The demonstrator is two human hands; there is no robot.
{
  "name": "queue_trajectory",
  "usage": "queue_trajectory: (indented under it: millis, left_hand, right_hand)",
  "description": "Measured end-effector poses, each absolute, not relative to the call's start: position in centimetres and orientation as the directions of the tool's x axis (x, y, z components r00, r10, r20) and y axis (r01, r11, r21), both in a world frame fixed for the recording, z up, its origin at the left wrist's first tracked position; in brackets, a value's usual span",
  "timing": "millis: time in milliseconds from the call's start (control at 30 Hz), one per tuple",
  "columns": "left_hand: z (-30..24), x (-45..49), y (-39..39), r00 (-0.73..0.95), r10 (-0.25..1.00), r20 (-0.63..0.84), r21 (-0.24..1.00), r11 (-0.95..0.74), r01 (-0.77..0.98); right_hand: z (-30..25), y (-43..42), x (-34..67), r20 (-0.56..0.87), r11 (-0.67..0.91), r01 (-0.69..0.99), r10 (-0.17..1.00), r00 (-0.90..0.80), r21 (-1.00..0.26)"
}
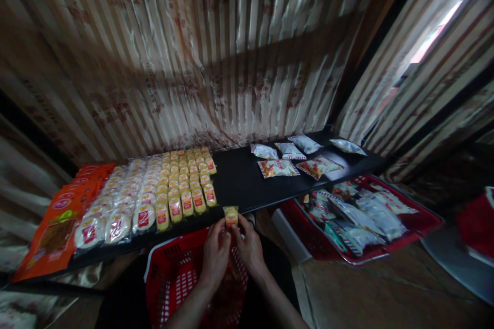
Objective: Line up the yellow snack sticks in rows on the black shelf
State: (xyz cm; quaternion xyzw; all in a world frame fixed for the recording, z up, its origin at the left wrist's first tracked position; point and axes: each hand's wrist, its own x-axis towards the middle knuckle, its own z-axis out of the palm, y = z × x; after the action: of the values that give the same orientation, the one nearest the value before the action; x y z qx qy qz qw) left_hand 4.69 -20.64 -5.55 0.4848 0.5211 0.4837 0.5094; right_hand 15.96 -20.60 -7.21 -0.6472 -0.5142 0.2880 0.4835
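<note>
Orange packets (57,221) overlap along the shelf's (241,185) left end. Next, rows of wrapped white cakes (116,227), then rows of yellow cakes (175,209), back edge to front edge. Red basket (165,267) sits below the front edge. Left hand (216,254) and right hand (250,248), above it, both have fingers closed on one yellow packet (231,214), at the front edge. Snack bags (279,167) lie toward the right end; bag-filled second basket (424,221) below right.

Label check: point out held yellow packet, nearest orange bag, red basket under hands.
Held yellow packet (231,215): head view, wrapper.
Nearest orange bag (49,231): head view, front.
Red basket (165,270): head view, left wall.
</note>
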Motion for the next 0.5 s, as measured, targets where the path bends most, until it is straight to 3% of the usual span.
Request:
queue_trajectory:
  millis: [500]
  left_hand:
    - [-3.5,8.3,-14.6,-0.006,0.993,-0.118,0.993,0.118,-0.02]
  right_hand:
    - [-6.4,-12.2,17.9,0.186,0.042,0.45,0.941,0.282,-0.892]
